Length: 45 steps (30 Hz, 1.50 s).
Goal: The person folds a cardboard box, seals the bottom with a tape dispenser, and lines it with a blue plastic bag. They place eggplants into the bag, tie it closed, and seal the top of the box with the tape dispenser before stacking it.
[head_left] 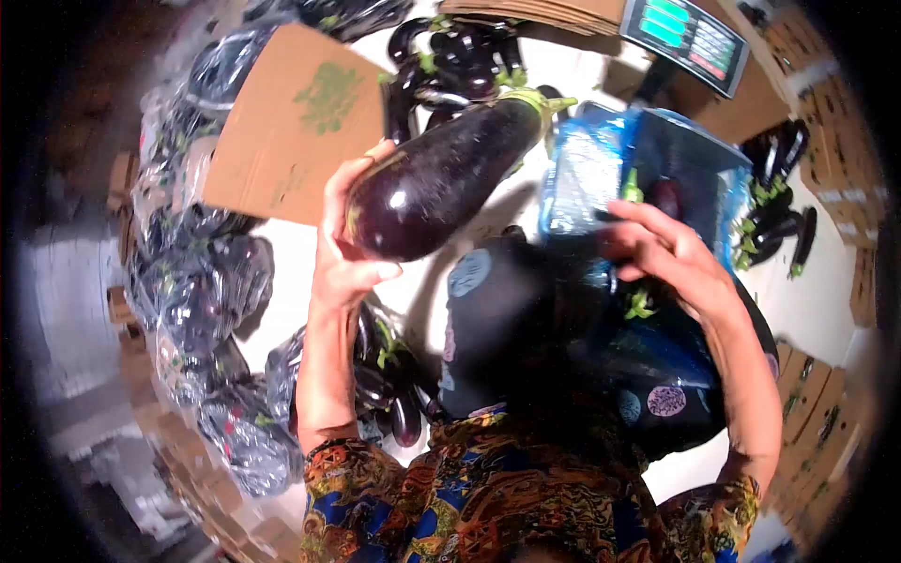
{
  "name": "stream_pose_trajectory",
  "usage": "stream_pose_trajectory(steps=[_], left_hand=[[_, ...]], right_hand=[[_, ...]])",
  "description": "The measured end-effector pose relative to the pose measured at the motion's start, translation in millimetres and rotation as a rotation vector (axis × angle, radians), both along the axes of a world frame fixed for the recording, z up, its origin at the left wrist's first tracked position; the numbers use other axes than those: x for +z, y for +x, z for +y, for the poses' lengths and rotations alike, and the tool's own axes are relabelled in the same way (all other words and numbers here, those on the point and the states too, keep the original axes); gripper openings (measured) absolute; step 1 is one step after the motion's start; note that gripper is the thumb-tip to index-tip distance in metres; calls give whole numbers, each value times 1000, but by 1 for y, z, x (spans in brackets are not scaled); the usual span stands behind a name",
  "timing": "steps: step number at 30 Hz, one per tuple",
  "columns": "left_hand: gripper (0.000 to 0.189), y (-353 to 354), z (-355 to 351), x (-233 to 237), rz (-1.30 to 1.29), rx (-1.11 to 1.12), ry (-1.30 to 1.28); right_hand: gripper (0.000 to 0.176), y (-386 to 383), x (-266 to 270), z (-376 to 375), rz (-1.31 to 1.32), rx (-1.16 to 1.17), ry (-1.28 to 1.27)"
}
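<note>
A large dark purple eggplant [441,183] with a green stem lies in my left hand [352,230], whose fingers and thumb wrap round its rounded end. My right hand [671,253] is over an open blue-edged plastic bag [690,141]. Its fingers are bent and blurred, and I cannot make out whether anything is between them. Inside the bag, a smaller eggplant [664,195] and green stems show near those fingers. The bag's shiny folded part [587,174] lies left of my right hand.
Loose eggplants [465,61] lie at the top, more [774,230] at the right and some [404,418] at the lower left. Bagged eggplants [192,291] line the left side. A cardboard piece [296,122] lies upper left; a scale display [685,42] stands upper right.
</note>
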<state>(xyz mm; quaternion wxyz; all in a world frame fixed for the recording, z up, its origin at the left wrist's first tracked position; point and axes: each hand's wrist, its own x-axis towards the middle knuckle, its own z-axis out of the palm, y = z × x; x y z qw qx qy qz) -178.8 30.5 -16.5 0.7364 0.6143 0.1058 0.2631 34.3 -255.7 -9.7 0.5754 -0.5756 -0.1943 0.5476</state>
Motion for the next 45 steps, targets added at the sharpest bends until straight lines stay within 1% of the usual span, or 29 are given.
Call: stream_pose_trajectory(steps=[1,3,6,7,9,10,11,13,16,19,20,21,23,24,25,27,28,29,31,32,35,36,37,38,39,40,41,43,45], left_hand=[[106,9,-7,6,-16,-62,76],[96,31,-24,16,-140,-238,312],[88,57,-53,28,-121,-433,428],[89,66,-57,32,-101,-449,611],[95,77,-67,38,6,-406,698],[101,78,-74,37,102,-480,409],[105,80,-76,38,138,-510,451],[108,81,-86,49,270,-496,226],[105,89,-87,46,359,-504,357],[100,102,-90,54,430,-496,588],[97,106,-94,53,370,-469,421],[94,112,-98,59,346,-541,226],[89,114,-94,48,299,-656,-284],[86,114,-92,44,292,-602,-448],[84,115,-87,39,279,-680,-554],[80,120,-76,35,246,-835,-761],[76,123,-76,39,296,-832,-767],[73,128,-81,44,411,-589,-514],[73,128,-84,37,365,-476,-366],[74,125,-86,41,287,-494,-322],[75,120,-76,33,368,-460,-123],[76,119,-72,32,375,-444,-198],[68,118,-68,26,336,-434,-218],[63,116,-64,25,379,-373,-324],[59,115,-61,23,419,-314,-433],[55,116,-57,17,380,-299,-441],[58,113,-46,9,373,-393,-564],[67,112,-42,-4,332,-400,-662],[68,110,-43,-13,312,-435,-760]], right_hand=[[50,-2,-2,5,100,-69,90],[49,-4,7,29,342,-202,149],[43,-1,14,44,542,-217,481],[42,3,13,41,605,-214,598],[37,11,9,29,514,-274,548],[36,13,7,22,465,-296,542],[35,15,6,15,419,-313,534],[31,16,10,6,319,-320,536],[30,15,7,0,268,-347,539],[31,19,8,-3,224,-337,595],[32,20,12,-5,192,-348,546],[31,19,14,-2,190,-475,529],[31,30,19,-3,217,-405,629],[33,35,16,0,205,-384,675],[31,34,27,2,244,-349,725],[28,39,30,15,285,-427,755],[30,42,30,21,236,-464,749],[31,42,33,24,198,-471,662],[34,39,37,28,123,-486,479],[35,38,36,31,60,-496,434],[40,27,47,39,4,-458,365],[41,29,47,44,-6,-433,331],[43,31,47,49,-16,-407,299],[45,40,40,55,22,-309,266],[46,43,41,57,1,-298,154],[45,47,33,61,16,-265,181],[45,51,20,65,32,-234,207],[41,57,3,77,100,-209,345],[39,55,-4,82,125,-203,381]])
